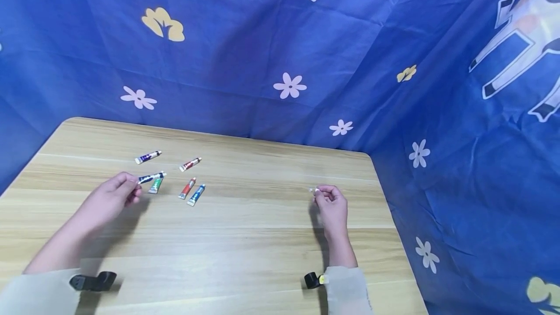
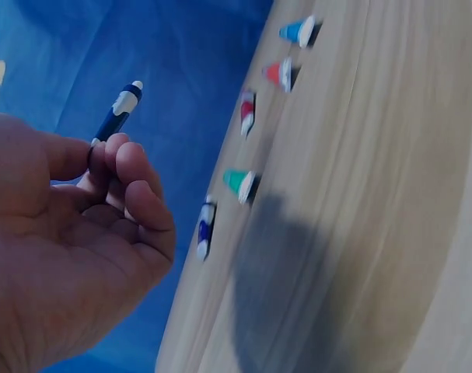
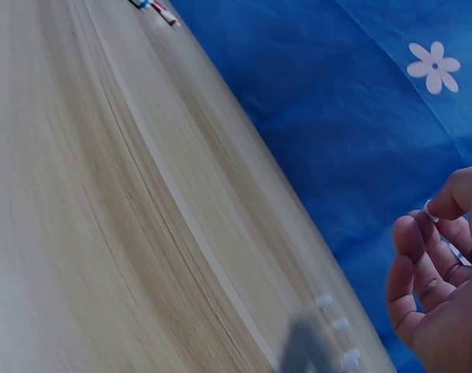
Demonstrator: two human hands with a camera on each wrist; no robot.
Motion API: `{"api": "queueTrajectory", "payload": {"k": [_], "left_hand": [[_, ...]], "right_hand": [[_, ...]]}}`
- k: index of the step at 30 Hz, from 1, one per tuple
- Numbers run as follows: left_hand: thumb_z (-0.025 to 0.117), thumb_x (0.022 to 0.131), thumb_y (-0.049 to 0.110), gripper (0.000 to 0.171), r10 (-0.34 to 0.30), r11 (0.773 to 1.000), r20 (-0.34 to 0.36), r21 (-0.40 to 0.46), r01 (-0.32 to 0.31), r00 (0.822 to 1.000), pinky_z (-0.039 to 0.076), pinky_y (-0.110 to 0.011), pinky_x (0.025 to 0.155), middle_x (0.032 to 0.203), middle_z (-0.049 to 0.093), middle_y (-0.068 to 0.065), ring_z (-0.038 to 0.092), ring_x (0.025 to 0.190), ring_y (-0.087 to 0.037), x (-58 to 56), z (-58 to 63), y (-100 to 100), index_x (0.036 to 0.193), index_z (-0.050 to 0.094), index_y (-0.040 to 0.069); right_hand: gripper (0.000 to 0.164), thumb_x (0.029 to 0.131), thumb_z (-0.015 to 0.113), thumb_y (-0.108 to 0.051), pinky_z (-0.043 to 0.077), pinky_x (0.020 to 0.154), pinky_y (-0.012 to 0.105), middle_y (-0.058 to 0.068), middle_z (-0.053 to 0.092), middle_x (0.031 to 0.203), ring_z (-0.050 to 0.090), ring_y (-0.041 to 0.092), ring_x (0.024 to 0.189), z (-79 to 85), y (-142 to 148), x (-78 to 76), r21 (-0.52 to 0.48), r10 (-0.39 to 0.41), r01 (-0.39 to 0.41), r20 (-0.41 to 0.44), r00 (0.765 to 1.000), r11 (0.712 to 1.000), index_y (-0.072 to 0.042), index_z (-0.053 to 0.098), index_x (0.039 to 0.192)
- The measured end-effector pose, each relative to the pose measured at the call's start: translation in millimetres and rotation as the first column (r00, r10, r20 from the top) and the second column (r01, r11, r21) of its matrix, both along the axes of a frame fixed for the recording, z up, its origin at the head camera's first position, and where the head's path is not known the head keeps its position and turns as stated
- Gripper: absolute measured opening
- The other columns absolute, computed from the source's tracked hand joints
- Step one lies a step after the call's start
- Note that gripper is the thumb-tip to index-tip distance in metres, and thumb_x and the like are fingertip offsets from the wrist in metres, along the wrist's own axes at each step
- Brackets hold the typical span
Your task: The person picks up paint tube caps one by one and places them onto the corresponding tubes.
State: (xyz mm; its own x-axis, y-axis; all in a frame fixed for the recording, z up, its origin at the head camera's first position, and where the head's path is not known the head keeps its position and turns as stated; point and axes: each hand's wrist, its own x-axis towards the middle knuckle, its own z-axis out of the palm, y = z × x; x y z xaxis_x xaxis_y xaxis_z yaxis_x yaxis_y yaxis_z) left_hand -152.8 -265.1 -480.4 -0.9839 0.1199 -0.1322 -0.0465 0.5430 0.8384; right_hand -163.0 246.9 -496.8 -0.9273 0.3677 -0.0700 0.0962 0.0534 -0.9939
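Observation:
My left hand (image 1: 111, 198) pinches the end of a dark navy paint tube (image 1: 150, 177) between thumb and fingertips. The left wrist view shows that tube raised above the table, its white nozzle end pointing up and away. A green paint tube (image 1: 155, 185) lies just below it in the head view. Around it lie a violet tube (image 1: 148, 157), a crimson tube (image 1: 190, 164), an orange-red tube (image 1: 187, 188) and a blue tube (image 1: 196, 195). Far to the right, my right hand (image 1: 333, 210) pinches a small white cap (image 3: 428, 208), mostly covered by the fingertips.
Several small white caps (image 3: 341, 324) lie on the wooden table (image 1: 245, 256) close to the right hand. A blue curtain (image 1: 245, 52) with flowers and animals hangs behind the table and along its right side.

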Motion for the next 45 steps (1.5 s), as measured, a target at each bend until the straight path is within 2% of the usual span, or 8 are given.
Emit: {"api": "queueTrajectory", "payload": {"k": [5, 12, 22, 28, 34, 40, 45], "left_hand": [[0.026, 0.12, 0.019, 0.037, -0.003, 1.0, 0.013, 0.01, 0.003, 1.0, 0.051, -0.021, 0.072, 0.09, 0.06, 0.007, 0.056, 0.078, -0.003, 1.9, 1.1, 18, 0.114, 0.055, -0.003], [0.027, 0.12, 0.022, 0.038, -0.006, 1.0, 0.016, 0.007, 0.006, 1.0, 0.049, -0.026, 0.069, 0.092, 0.061, -0.001, 0.056, 0.076, -0.008, 2.1, 2.1, 41, 0.111, 0.055, -0.003], [0.029, 0.12, 0.025, 0.038, -0.019, 0.999, 0.058, 0.049, 0.016, 0.998, 0.05, -0.026, 0.073, 0.094, 0.063, -0.003, 0.058, 0.08, -0.01, 9.2, 4.3, 69, 0.11, 0.056, 0.0], [0.029, 0.12, 0.024, 0.037, -0.031, 0.995, 0.084, 0.092, 0.023, 0.996, 0.049, -0.027, 0.072, 0.095, 0.062, -0.003, 0.056, 0.08, -0.012, 15.6, 3.1, 88, 0.109, 0.056, 0.0], [0.032, 0.12, 0.026, 0.036, -0.042, 0.992, 0.11, 0.126, 0.028, 0.993, 0.046, -0.028, 0.071, 0.094, 0.061, -0.003, 0.055, 0.08, -0.015, 26.5, 0.7, 111, 0.108, 0.056, 0.003], [0.037, 0.119, 0.025, 0.033, -0.069, 0.987, 0.126, 0.154, 0.049, 0.99, 0.043, -0.028, 0.071, 0.089, 0.061, -0.004, 0.055, 0.079, -0.016, 37.6, -2.8, 135, 0.104, 0.057, 0.004], [0.038, 0.119, 0.023, 0.031, -0.087, 0.979, 0.151, 0.197, 0.057, 0.985, 0.043, -0.028, 0.071, 0.088, 0.06, -0.003, 0.055, 0.078, -0.016, 44.2, -5.0, 146, 0.102, 0.056, 0.004]], "right_hand": [[0.013, 0.098, 0.072, 0.005, 0.067, 0.08, 0.028, 0.001, 0.072, 0.088, 0.074, 0.015, 0.079, 0.9, -11, 1.8, -0.01, 0.025, -0.025, -0.008, 1.0, 1.0, 0.009, 0.07, 0.11], [0.016, 0.097, 0.074, 0.003, 0.066, 0.075, 0.029, 0.001, 0.072, 0.087, 0.075, 0.014, 0.073, -2.8, -24, 3.2, 0.064, 0.063, -0.063, -0.001, 0.998, 0.996, 0.009, 0.074, 0.112], [0.018, 0.096, 0.074, 0.004, 0.066, 0.077, 0.027, 0.004, 0.074, 0.09, 0.074, 0.015, 0.078, -9.1, -45, 5.9, 0.05, 0.135, -0.135, 0.009, 0.991, 0.99, 0.009, 0.074, 0.114], [0.016, 0.095, 0.075, 0.003, 0.063, 0.075, 0.021, 0.016, 0.077, 0.093, 0.071, 0.012, 0.078, -9.9, -56, 14.1, 0.081, 0.172, -0.172, 0.01, 0.985, 0.982, 0.008, 0.076, 0.111], [0.013, 0.095, 0.077, 0.0, 0.058, 0.073, 0.016, 0.022, 0.078, 0.097, 0.067, 0.006, 0.079, -6.0, -74, 24.9, 0.114, 0.241, -0.241, 0.014, 0.97, 0.964, 0.003, 0.079, 0.108], [0.013, 0.094, 0.079, -0.003, 0.052, 0.068, 0.014, 0.013, 0.077, 0.093, 0.065, 0.004, 0.077, -2.5, -99, 33.4, 0.124, 0.333, -0.333, 0.021, 0.943, 0.935, 0.0, 0.08, 0.107], [0.012, 0.094, 0.079, -0.004, 0.05, 0.068, 0.014, 0.008, 0.075, 0.091, 0.062, 0.003, 0.077, -3.8, -116, 39.9, 0.144, 0.405, -0.406, 0.033, 0.914, 0.903, -0.004, 0.08, 0.106]]}}
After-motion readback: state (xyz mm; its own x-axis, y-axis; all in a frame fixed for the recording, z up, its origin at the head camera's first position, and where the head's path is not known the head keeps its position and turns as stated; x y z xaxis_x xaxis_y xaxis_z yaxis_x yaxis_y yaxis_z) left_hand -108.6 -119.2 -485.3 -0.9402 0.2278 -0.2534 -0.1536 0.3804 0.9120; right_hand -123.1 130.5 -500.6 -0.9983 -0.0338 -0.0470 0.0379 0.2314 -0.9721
